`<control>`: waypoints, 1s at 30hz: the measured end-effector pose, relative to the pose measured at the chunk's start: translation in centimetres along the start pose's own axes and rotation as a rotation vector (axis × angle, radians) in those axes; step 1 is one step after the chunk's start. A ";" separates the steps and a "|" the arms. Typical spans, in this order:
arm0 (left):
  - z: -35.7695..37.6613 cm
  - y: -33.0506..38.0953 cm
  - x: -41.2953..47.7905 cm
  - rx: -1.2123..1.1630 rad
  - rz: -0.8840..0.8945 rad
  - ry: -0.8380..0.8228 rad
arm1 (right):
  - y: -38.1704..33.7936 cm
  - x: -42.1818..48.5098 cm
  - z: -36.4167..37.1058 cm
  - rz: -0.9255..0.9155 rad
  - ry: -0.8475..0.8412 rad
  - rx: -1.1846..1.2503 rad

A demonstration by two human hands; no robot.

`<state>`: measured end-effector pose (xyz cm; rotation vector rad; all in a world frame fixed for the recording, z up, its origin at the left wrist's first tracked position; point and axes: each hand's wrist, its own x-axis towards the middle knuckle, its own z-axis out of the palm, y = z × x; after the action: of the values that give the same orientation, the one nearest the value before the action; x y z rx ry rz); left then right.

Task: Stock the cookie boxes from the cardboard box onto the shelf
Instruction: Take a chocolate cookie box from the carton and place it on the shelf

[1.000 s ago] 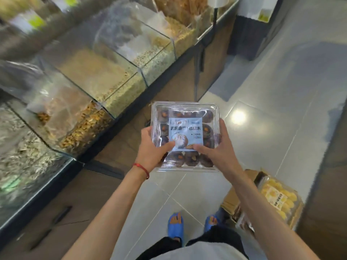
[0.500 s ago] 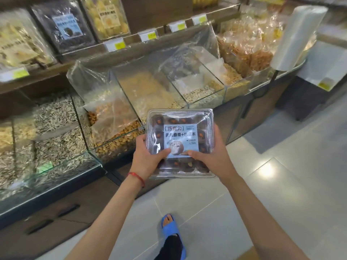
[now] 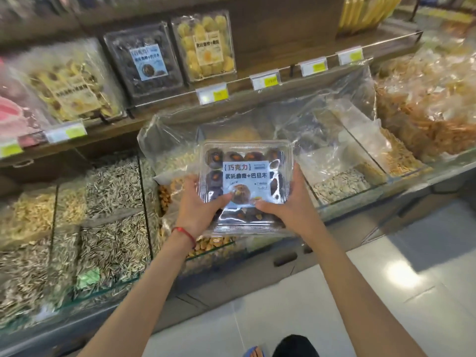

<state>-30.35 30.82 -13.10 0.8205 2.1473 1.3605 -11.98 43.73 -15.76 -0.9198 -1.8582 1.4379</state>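
I hold a clear plastic box of chocolate cookies (image 3: 246,161) with a blue label flat in front of me, above the glass bulk bins. My left hand (image 3: 197,204) grips its left edge and my right hand (image 3: 288,202) its right edge, thumbs on the lid. On the wooden shelf (image 3: 283,73) behind stand a matching chocolate cookie box (image 3: 145,61), a yellow cookie box (image 3: 206,46) to its right and another yellow-labelled box (image 3: 74,83) to its left. The shelf space right of the yellow box is bare. The cardboard box is out of view.
Glass bins of sunflower seeds (image 3: 110,215), nuts and oat flakes (image 3: 340,184) run along the counter under the shelf. Bagged fried snacks (image 3: 438,106) pile up at the right. Price tags (image 3: 212,92) line the shelf edge. Tiled floor (image 3: 386,292) lies below right.
The view has swung up from the floor and the cardboard box to the shelf. Both hands carried the chocolate cookie box upward and toward the shelf, grip unchanged.
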 end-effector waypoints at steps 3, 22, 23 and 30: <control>-0.5 0.5 4.6 -0.019 -0.008 0.020 | -0.9 5.4 1.3 -0.036 -0.027 -0.010; -8.7 5.5 28.3 0.045 0.206 0.421 | -9.3 33.6 13.6 -0.304 -0.014 -0.105; -9.6 5.5 29.6 0.039 0.216 0.439 | -9.9 34.7 14.6 -0.311 0.001 -0.106; -14.8 5.5 39.1 -0.030 0.256 0.499 | -12.6 42.6 21.6 -0.344 0.054 -0.136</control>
<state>-66.74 50.54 -4.82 0.8321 2.4399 1.8874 -55.75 64.59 -6.19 -0.6526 -1.9780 1.0803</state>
